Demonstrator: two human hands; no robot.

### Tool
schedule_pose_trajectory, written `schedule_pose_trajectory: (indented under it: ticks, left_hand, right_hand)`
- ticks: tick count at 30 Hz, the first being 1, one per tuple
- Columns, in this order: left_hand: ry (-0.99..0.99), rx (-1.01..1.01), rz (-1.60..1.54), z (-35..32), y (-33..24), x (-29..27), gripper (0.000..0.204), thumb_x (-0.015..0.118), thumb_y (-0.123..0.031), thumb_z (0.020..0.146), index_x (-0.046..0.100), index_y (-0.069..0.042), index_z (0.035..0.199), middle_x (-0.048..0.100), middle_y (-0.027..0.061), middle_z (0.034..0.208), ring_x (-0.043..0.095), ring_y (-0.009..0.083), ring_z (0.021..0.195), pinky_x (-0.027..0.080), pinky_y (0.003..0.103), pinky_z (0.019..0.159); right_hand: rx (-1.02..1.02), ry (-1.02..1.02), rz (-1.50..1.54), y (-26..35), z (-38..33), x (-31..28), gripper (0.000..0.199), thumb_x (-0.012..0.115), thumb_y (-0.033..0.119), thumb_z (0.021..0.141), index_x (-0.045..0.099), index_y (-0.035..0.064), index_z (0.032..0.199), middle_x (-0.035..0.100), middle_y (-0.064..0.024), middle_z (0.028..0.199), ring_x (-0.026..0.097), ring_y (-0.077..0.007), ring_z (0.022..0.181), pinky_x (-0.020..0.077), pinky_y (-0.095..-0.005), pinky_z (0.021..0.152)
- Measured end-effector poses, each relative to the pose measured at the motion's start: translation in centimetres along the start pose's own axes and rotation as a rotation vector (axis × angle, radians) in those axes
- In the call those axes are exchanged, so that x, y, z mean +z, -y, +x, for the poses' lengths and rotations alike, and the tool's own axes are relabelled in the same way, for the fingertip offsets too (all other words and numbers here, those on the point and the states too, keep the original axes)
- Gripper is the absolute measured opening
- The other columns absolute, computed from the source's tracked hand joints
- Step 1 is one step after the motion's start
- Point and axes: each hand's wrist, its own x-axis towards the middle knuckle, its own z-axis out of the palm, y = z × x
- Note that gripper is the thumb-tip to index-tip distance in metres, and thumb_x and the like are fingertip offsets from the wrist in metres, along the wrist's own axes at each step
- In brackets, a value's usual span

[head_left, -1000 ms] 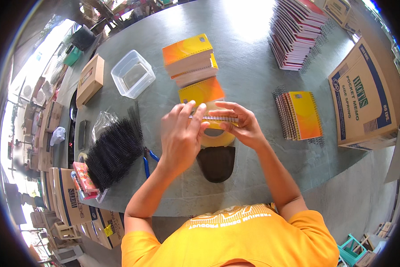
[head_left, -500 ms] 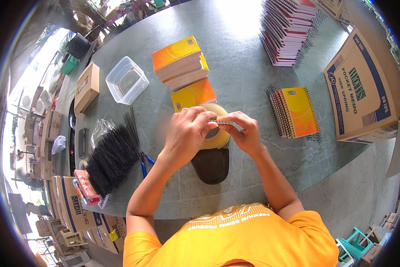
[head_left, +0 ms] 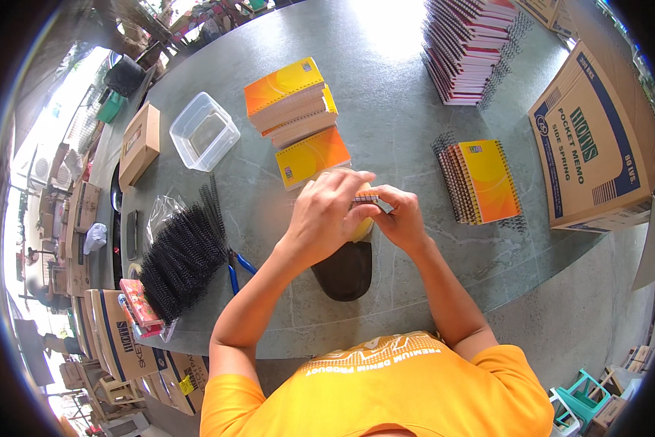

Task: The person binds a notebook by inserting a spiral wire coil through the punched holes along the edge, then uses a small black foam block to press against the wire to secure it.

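Between my two hands, a small spiral memo notebook [head_left: 367, 197] is held up nearly edge-on, its row of binding coils showing. My left hand [head_left: 326, 211] has its fingers curled over the far side of the notebook and its thumb on the near side. At the other end, my right hand [head_left: 401, 217] pinches the notebook between thumb and fingers. Below them, a tan roll of tape [head_left: 364, 230] is mostly covered by the hands. A dark rounded base [head_left: 345, 272] sticks out from under the roll toward me.
Orange-yellow notebooks [head_left: 314, 156] are stacked ahead. Bound ones [head_left: 490, 182] lie right, near a cardboard carton [head_left: 597, 146] and a tall red-covered stack [head_left: 469, 62]. Black spiral coils [head_left: 182, 262], blue-handled pliers [head_left: 238, 271] and a clear plastic tub [head_left: 205, 132] are left.
My left hand has shifted right, over the notebook, covering more of it and the tape roll. The right hand keeps its pinch at nearly the same place.
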Motion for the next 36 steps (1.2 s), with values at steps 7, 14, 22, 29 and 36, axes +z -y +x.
schedule_pose_trajectory:
  ticks: [7,14,22,29,36]
  left_hand:
    - [-0.031,0.033,-0.102,-0.4,0.2,1.5,0.019,0.065,-0.003,0.074,0.063,-0.003,0.093,0.062,0.0136,0.088,0.06,0.031,0.085,0.049,0.036,0.074]
    - [0.011,-0.024,-0.098,-0.6,0.1,1.2,0.016,0.067,-0.004,0.071,0.064,-0.004,0.087,0.062,0.0114,0.085,0.059,0.0296,0.086,0.048,0.036,0.073]
    - [0.207,-0.338,0.179,-1.7,1.1,-3.4,0.033,0.073,-0.014,0.07,0.063,-0.008,0.101,0.065,0.0097,0.094,0.06,0.0283,0.092,0.046,0.04,0.08]
    - [-0.245,-0.157,0.171,-2.7,2.6,-4.0,0.039,0.071,-0.01,0.075,0.061,-0.009,0.112,0.063,0.011,0.103,0.06,0.0255,0.095,0.046,0.037,0.083]
    - [-0.229,-0.283,-0.058,-4.1,3.4,-3.4,0.035,0.071,-0.012,0.078,0.062,-0.006,0.111,0.063,0.0126,0.105,0.061,0.0237,0.095,0.047,0.034,0.084]
  right_hand:
    - [0.025,0.024,-0.092,0.0,-0.2,0.1,0.019,0.064,0.006,0.074,0.063,0.0033,0.093,0.063,-0.0129,0.083,0.06,-0.0302,0.074,0.0476,-0.0364,0.064]
    - [0.008,0.054,-0.142,0.6,-0.4,0.2,0.018,0.065,0.014,0.077,0.063,0.005,0.092,0.063,-0.012,0.082,0.06,-0.0309,0.077,0.0482,-0.0381,0.068]
    - [0.034,0.08,-0.057,0.2,0.1,0.3,0.021,0.07,0.005,0.076,0.067,0.0046,0.097,0.068,-0.0091,0.089,0.065,-0.0192,0.08,0.0505,-0.0285,0.068]
    - [-0.109,-0.092,-0.059,4.2,0.8,-2.9,0.033,0.06,-0.007,0.078,0.065,0.0044,0.108,0.066,-0.0124,0.105,0.063,-0.0197,0.1,0.0493,-0.0293,0.085]
    - [-0.147,-0.323,-0.75,6.4,-2.2,-15.8,0.038,0.054,-0.002,0.082,0.062,0.0103,0.117,0.059,-0.0096,0.121,0.053,-0.0256,0.116,0.0413,-0.0358,0.098]
